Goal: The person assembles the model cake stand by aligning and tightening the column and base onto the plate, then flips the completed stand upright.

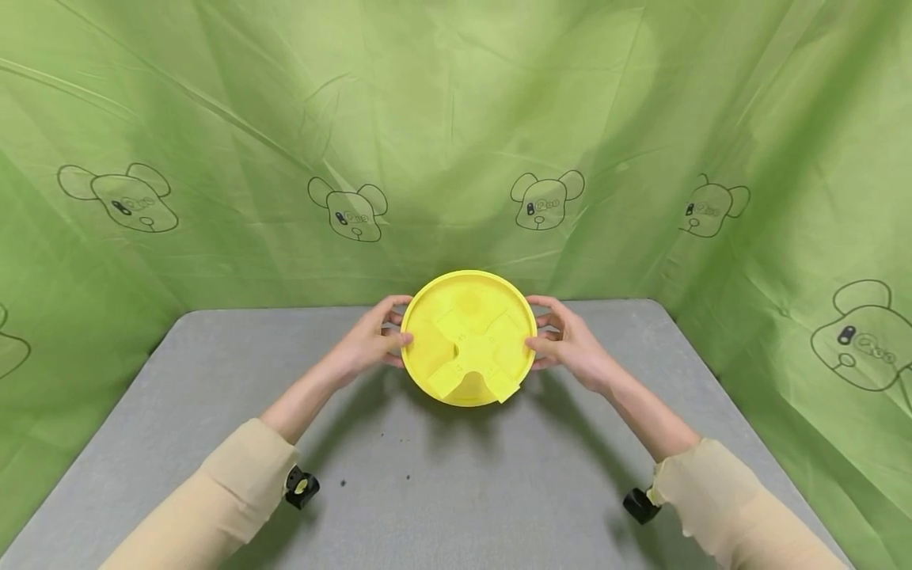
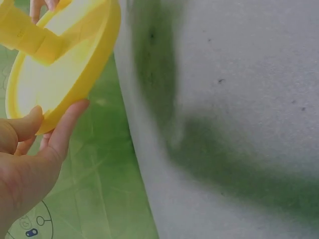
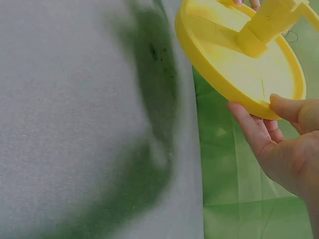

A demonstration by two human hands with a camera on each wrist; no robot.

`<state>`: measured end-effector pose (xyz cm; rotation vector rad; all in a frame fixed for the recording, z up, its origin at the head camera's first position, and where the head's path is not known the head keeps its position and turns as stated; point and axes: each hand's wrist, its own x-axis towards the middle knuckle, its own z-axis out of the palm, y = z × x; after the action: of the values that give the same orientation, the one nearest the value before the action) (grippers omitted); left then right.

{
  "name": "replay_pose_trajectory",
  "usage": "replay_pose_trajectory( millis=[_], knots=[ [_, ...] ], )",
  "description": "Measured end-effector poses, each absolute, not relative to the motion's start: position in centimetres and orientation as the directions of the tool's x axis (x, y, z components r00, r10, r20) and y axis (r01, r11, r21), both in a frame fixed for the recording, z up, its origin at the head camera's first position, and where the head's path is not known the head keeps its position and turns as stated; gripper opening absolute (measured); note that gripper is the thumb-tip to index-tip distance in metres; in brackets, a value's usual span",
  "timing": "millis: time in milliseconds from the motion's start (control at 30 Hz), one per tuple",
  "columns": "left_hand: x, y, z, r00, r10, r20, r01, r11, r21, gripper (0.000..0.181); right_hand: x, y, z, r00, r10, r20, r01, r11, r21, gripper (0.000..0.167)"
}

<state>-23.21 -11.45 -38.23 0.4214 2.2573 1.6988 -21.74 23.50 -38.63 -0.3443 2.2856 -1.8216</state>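
Note:
Both hands hold up a round yellow disc [image 1: 427, 317] with a raised rim, tilted so its inner face shows in the head view. A cross-shaped yellow piece [image 1: 476, 352] stands out from its middle on a short post [image 2: 42, 46]. My left hand [image 1: 370, 336] pinches the left edge, thumb on the inner face and fingers behind. On the right edge, my right hand [image 1: 570, 340] grips the same way, its thumb [image 3: 286, 107] over the rim. The disc hangs above the table, casting a shadow below. Its back is hidden.
A grey table [image 1: 456, 499] with a few small dark specks lies under the hands. Green cloth [image 1: 442, 119] printed with cartoon bear heads hangs behind and at both sides. Black wrist devices are by the left sleeve [image 1: 235, 475] and the right sleeve [image 1: 720, 491].

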Motion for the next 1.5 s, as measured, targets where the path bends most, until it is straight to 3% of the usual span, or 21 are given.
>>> replay_pose_trajectory(
  millis=[367,700,1033,1500],
  knots=[
    [-23.4,-11.6,-37.2,-0.906,0.422,-0.002,0.109,0.240,0.965,0.054,-22.0,23.6,-38.1,-0.952,-0.303,0.030,-0.081,0.157,-0.984,0.054],
    [-23.8,-11.6,-37.5,-0.883,0.469,0.026,0.127,0.186,0.974,0.049,-22.2,23.7,-38.1,-0.963,-0.267,0.047,-0.102,0.196,-0.975,0.047],
    [-24.0,-11.8,-37.7,-0.878,0.469,0.096,0.215,0.207,0.954,0.044,-22.3,24.0,-38.1,-0.954,-0.264,0.144,-0.201,0.201,-0.959,0.038],
    [-24.4,-12.0,-38.2,-0.876,0.438,0.202,0.311,0.192,0.931,0.038,-22.6,23.7,-38.1,-0.940,-0.260,0.223,-0.279,0.204,-0.938,0.038]
  ],
)
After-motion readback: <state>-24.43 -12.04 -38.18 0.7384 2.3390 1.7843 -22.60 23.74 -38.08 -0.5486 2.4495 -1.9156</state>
